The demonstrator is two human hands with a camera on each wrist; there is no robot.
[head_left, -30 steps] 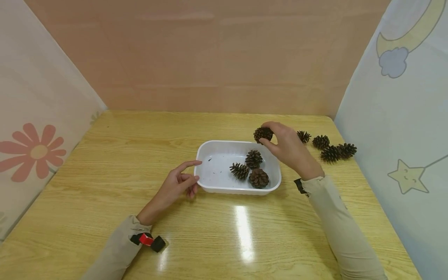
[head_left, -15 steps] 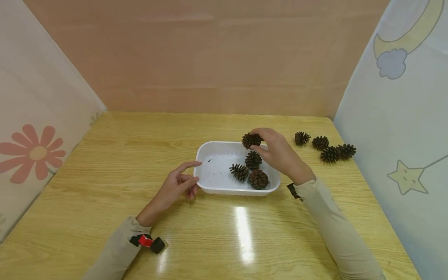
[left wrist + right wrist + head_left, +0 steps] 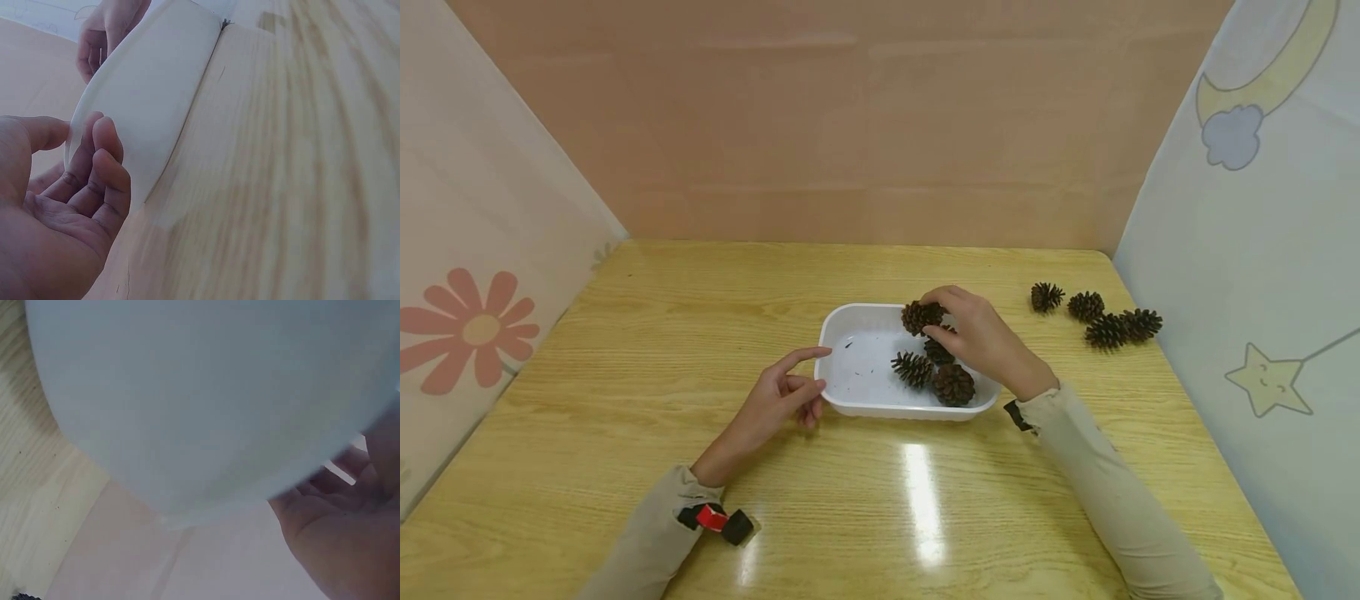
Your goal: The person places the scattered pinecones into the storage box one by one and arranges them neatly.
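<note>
A white plastic tray (image 3: 868, 408) sits mid-table with several brown pine cones in its right half, among them a round one (image 3: 953, 385) and a spiky one (image 3: 912, 368). My left hand (image 3: 775, 396) holds the tray's left end, index finger and thumb at the rim; the left wrist view shows its other fingers curled beside the wall. Between the thumb and fingers of my right hand (image 3: 981, 337) is a pine cone (image 3: 921, 317), held over the tray's far side. It partly overlaps another cone (image 3: 938, 352). In the right wrist view the tray wall (image 3: 187, 394) hides the held cone.
Several more pine cones lie at the table's back right, including a small one (image 3: 1047, 297) and a pair side by side (image 3: 1107, 332). A wooden table (image 3: 700, 317) spreads all round the tray. Fabric walls (image 3: 865, 125) bound it at the back and sides.
My right hand has carried the pine cone leftward and down, from beyond the tray's far right rim to over the tray. My left hand has stayed at the tray's left end.
</note>
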